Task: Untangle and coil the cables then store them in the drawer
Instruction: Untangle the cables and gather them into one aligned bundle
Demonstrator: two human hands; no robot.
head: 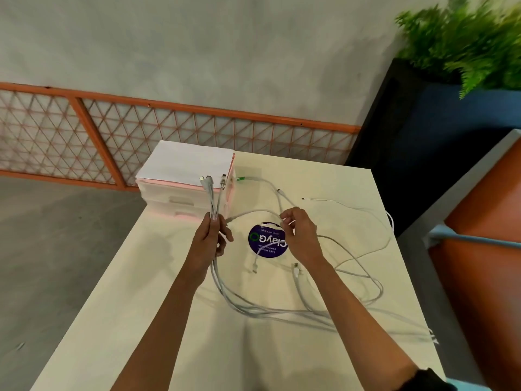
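Forearms reach over table [141, 292]; L hand [210, 241] fingers clamp cables [215, 198] upright, R hand [300, 235] fingers pinch one strand.

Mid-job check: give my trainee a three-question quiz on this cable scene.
1. True or false: the left hand grips a bundle of cable ends pointing upward.
2. Where does the drawer unit stand? A) far-left corner of the table B) on the floor C) beside the plant
3. Fill in: the right hand pinches one white cable above the round ____ sticker.

Key: 1 true; 2 A; 3 purple.
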